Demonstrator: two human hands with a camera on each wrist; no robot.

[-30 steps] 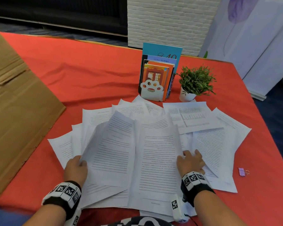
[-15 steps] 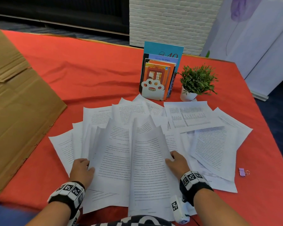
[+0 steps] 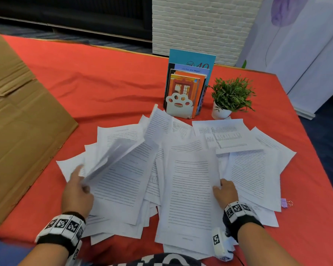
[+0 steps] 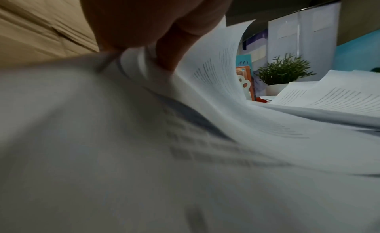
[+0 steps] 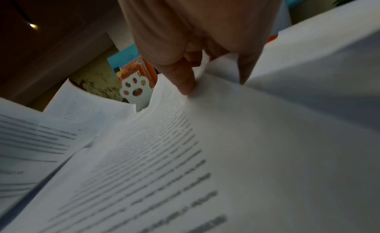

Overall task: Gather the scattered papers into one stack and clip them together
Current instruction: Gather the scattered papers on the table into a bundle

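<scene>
Printed white papers [image 3: 190, 181] lie fanned across the red tablecloth [image 3: 104, 83]. My left hand [image 3: 81, 181] is at the left side of the spread and pinches the edge of several sheets [image 3: 113, 156], which curl up off the pile; the left wrist view shows the lifted sheets [image 4: 216, 65] bending over my fingers [image 4: 168, 57]. At the right edge of the middle pile, my right hand [image 3: 219, 187] has its thumb [image 5: 185, 83] on top and its fingers tucked under the sheets. A small purple binder clip [image 3: 285, 203] lies on the cloth beyond the rightmost sheets.
A big cardboard box [image 3: 17, 131] stands at the left, close to the papers. Behind the spread stand books in a white paw-shaped bookend [image 3: 181, 104] and a small potted plant [image 3: 231, 96]. The table's right edge [image 3: 315, 150] runs near the clip.
The left hand has shifted left and lifted several sheets, which now curl upward. The middle sheet, buckled half a second ago, lies flat again, and the right hand has moved slightly right.
</scene>
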